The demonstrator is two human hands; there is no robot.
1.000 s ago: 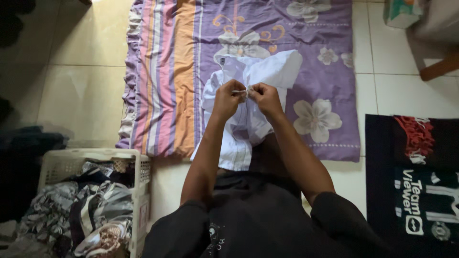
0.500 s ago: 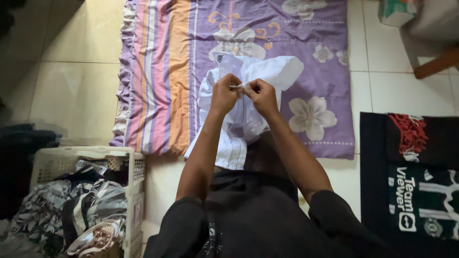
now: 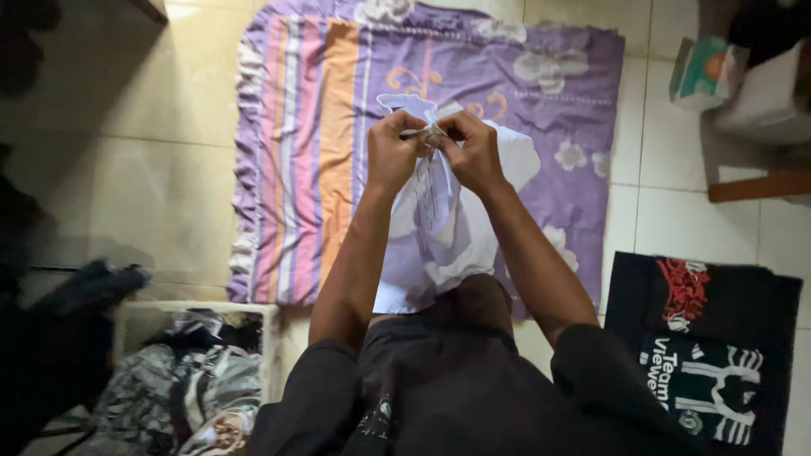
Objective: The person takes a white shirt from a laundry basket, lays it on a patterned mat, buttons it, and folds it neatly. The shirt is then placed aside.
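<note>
Both hands pinch the top edge of a white cotton shirt (image 3: 439, 228) — the left hand (image 3: 391, 152) and right hand (image 3: 473, 150) close together, fingers pressed on a small fold. The shirt hangs limp and creased above a purple floral cloth with orange stripes and a frilled edge (image 3: 338, 127), spread flat on pale glossy floor tiles (image 3: 160, 160). At the lower left stands a white plastic basket (image 3: 194, 312) of crumpled clothes; at the right lies a black printed T-shirt (image 3: 718, 355).

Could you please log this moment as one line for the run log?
left hand: pinches white shirt | right hand: pinches same spot | shirt hangs over purple cloth | laundry basket at left
</note>
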